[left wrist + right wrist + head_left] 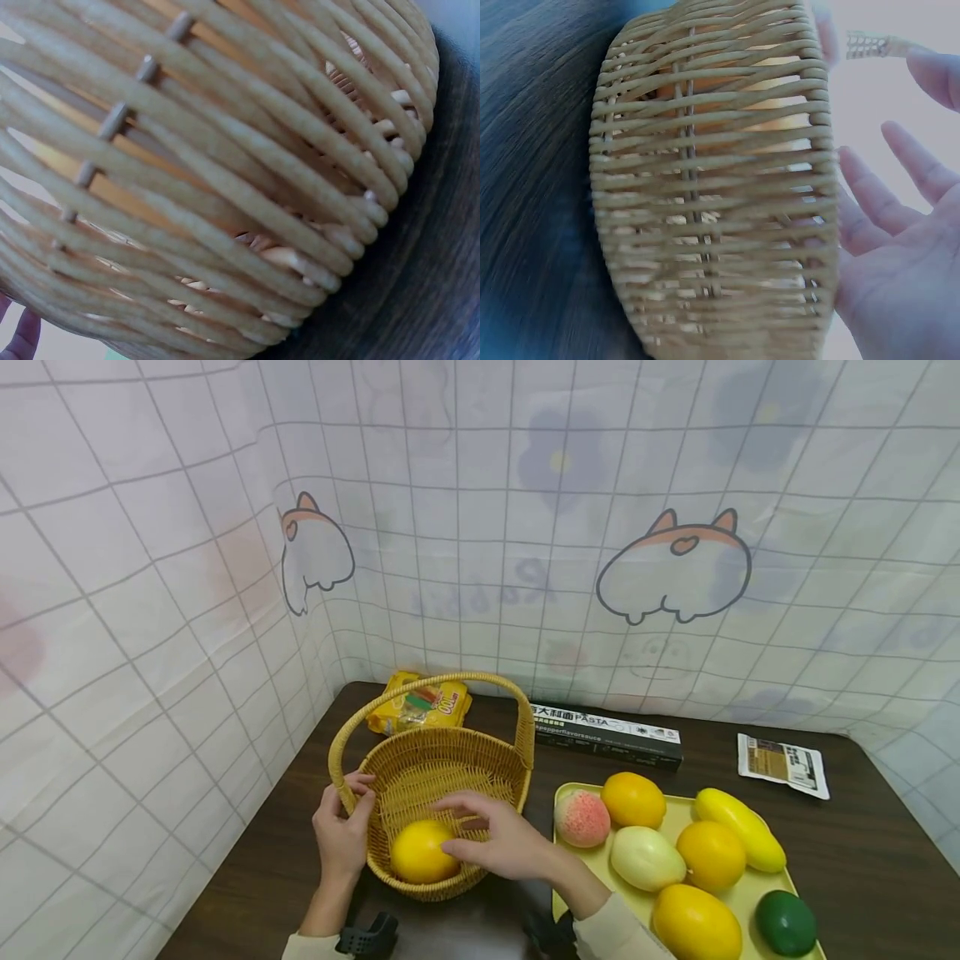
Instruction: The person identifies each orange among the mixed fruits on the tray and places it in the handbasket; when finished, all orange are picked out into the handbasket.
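A woven wicker basket (442, 752) with a tall arched handle stands on the dark table, and a round yellow fruit (420, 853) lies at its near end. My left hand (345, 827) grips the basket's left rim by the foot of the handle. In the left wrist view the woven wall (210, 165) fills most of the picture, with only fingertips (22, 337) showing at the corner. Above the basket, my right hand (495, 839) is spread, its thumb beside the yellow fruit. The right wrist view shows its loosely extended fingers (885, 202) over the rim.
Right of the basket, a yellow tray (592, 860) bears a peach (582, 818), a pale fruit (647, 858), a dark green fruit (784, 923) and several yellow ones. Behind are a yellow snack packet (427, 706), a pasta box (607, 735) and a small pouch (782, 765).
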Demonstrator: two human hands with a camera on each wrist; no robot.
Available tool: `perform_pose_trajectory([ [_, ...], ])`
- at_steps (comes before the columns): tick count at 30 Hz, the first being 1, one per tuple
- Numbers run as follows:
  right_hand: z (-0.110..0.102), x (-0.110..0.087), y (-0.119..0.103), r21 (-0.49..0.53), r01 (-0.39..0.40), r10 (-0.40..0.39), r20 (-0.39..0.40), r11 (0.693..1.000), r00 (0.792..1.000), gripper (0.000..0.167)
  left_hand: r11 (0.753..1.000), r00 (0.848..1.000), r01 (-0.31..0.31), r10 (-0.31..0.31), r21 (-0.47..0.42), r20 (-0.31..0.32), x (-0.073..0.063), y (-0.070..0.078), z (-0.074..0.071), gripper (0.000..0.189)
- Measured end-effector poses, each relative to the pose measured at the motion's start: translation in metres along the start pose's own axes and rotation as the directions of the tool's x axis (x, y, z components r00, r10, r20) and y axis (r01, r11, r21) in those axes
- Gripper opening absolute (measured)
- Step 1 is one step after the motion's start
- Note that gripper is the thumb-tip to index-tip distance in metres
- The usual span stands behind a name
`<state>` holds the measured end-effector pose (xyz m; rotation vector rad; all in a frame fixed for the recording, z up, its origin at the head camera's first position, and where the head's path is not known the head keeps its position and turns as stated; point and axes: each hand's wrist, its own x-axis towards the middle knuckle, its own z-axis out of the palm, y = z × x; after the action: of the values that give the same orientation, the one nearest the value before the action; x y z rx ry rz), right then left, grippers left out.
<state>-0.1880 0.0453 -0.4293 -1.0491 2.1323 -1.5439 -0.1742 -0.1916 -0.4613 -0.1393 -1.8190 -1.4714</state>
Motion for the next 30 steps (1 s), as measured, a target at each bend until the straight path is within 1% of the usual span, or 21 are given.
perform_pose_trajectory([
  [2, -0.002, -0.008, -0.002, -0.018, -0.002, 0.001, -0.032, 1.000, 0.999, 0.041, 1.000, 1.000, -0.001, 0.001, 0.000, 0.002, 0.000, 0.000, 0.000, 0.006],
  [6, -0.009, -0.026, -0.007, -0.093, 0.027, -0.035, -0.089, 0.995, 0.995, 0.041, 1.000, 1.000, 0.003, -0.003, -0.004, 0.006, 0.000, 0.001, 0.000, 0.006],
  [9, -0.016, -0.040, -0.010, -0.130, 0.050, -0.067, -0.132, 0.990, 0.989, 0.041, 1.000, 1.000, 0.011, -0.011, -0.006, 0.006, 0.000, 0.002, 0.000, 0.006],
  [13, -0.026, -0.060, -0.014, -0.162, 0.048, -0.079, -0.190, 0.986, 0.979, 0.040, 1.000, 1.000, 0.017, -0.017, -0.005, 0.006, 0.000, 0.002, 0.000, 0.005],
  [19, -0.036, -0.090, -0.016, -0.247, 0.005, -0.074, -0.271, 0.969, 0.960, 0.039, 1.000, 1.000, 0.011, -0.011, 0.002, 0.001, -0.001, 0.001, 0.000, 0.004],
  [22, -0.040, -0.103, -0.014, -0.280, 0.003, -0.094, -0.314, 0.960, 0.945, 0.040, 1.000, 1.000, 0.015, -0.015, 0.002, 0.002, -0.001, 0.000, 0.000, 0.004],
  [24, -0.043, -0.111, -0.013, -0.313, 0.015, -0.125, -0.334, 0.949, 0.934, 0.042, 1.000, 1.000, 0.017, -0.017, 0.002, 0.002, -0.001, -0.001, 0.000, 0.004],
  [27, -0.052, -0.123, -0.013, -0.329, 0.032, -0.152, -0.345, 0.944, 0.926, 0.042, 1.000, 1.000, 0.009, -0.009, 0.001, -0.003, -0.001, -0.002, 0.000, 0.005],
  [30, -0.064, -0.135, -0.012, -0.304, 0.022, -0.137, -0.364, 0.953, 0.921, 0.041, 1.000, 1.000, -0.001, 0.001, 0.002, -0.009, 0.000, -0.002, 0.001, 0.006],
])
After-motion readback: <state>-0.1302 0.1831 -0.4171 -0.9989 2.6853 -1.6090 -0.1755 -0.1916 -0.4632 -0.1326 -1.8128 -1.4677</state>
